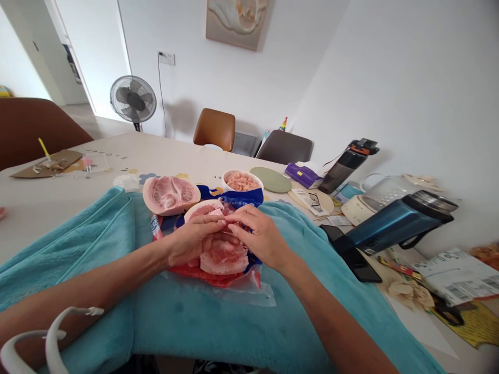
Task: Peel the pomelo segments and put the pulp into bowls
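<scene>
A peeled pink pomelo piece [223,253] lies on a red and blue plastic bag [230,280], on a teal blanket [187,317]. My left hand [193,239] and my right hand [260,235] both rest on top of the fruit, fingers bent and pinching its flesh where the fingertips meet. A cut pomelo half [170,195] lies face up just beyond the left hand. A white bowl [241,181] filled with pink pulp stands behind the bag.
To the right lie a black phone [350,253], a blue flask [393,222] on its side, a dark bottle [345,165], papers and scissors [448,311]. A green round mat [270,179], chairs [214,129] and a fan [133,99] stand farther back.
</scene>
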### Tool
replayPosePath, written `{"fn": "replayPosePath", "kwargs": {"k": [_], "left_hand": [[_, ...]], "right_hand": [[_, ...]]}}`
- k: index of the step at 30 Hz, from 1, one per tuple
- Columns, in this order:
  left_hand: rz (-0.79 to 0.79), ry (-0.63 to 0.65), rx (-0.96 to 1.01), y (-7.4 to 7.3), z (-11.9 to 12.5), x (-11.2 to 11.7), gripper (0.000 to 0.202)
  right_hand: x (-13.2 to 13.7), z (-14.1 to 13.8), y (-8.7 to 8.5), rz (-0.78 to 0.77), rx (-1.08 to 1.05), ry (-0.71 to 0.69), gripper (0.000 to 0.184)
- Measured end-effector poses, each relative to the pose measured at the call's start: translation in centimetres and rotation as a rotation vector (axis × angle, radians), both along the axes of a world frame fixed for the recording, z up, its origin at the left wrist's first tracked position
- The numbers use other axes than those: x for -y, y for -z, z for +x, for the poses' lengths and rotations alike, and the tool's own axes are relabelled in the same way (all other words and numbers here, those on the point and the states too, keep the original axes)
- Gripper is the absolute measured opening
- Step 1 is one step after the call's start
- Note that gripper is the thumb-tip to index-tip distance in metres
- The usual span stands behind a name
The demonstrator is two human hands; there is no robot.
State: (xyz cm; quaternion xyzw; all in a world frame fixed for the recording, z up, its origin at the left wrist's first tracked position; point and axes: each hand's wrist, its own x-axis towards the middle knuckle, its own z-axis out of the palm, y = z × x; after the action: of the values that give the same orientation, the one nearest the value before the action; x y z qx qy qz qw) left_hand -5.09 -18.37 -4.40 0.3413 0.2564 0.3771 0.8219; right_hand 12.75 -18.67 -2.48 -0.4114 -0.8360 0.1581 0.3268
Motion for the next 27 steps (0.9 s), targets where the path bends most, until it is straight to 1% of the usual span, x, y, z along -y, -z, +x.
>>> {"fn": "replayPosePath", "kwargs": {"k": [5,7,9,12,15,17,21,25,27], "left_hand": [[0.055,-0.029,-0.129,-0.1,0.3,0.3,0.029],[0.068,-0.021,-0.148,0.0,0.3,0.2,0.029],[0.107,-0.014,-0.157,0.3,0.3,0.0,0.024],[0.181,-0.044,-0.188,0.6,0.2,-0.2,0.021],[0.228,-0.118,-0.244,0.7,0.2,-0.2,0.023],[0.253,-0.145,-0.265,0.6,0.3,-0.1,0.023],[0.281,-0.135,-0.261,0.4,0.2,0.1,0.023],[0.262,-0.109,-0.233,0.5,0.1,0.0,0.025],[0.252,-0.102,-0.223,0.6,0.1,0.0,0.026]], "right_hand": [[-0.4,-0.6,0.8,-0.017,-0.039,0.046,0.021],[-0.3,-1.0,1.2,-0.012,-0.102,0.095,0.022],[-0.3,-1.4,1.5,-0.013,-0.178,0.163,0.021],[-0.1,-1.9,1.9,-0.057,-0.285,0.230,0.019],[0.1,-2.0,2.1,-0.156,-0.387,0.241,0.017],[0.1,-2.1,2.1,-0.236,-0.464,0.236,0.016],[0.3,-2.3,2.1,-0.428,-0.667,0.211,0.014],[0.6,-2.7,2.0,-0.651,-0.903,0.126,0.013],[0.7,-2.7,2.0,-0.683,-0.942,0.113,0.014]]}}
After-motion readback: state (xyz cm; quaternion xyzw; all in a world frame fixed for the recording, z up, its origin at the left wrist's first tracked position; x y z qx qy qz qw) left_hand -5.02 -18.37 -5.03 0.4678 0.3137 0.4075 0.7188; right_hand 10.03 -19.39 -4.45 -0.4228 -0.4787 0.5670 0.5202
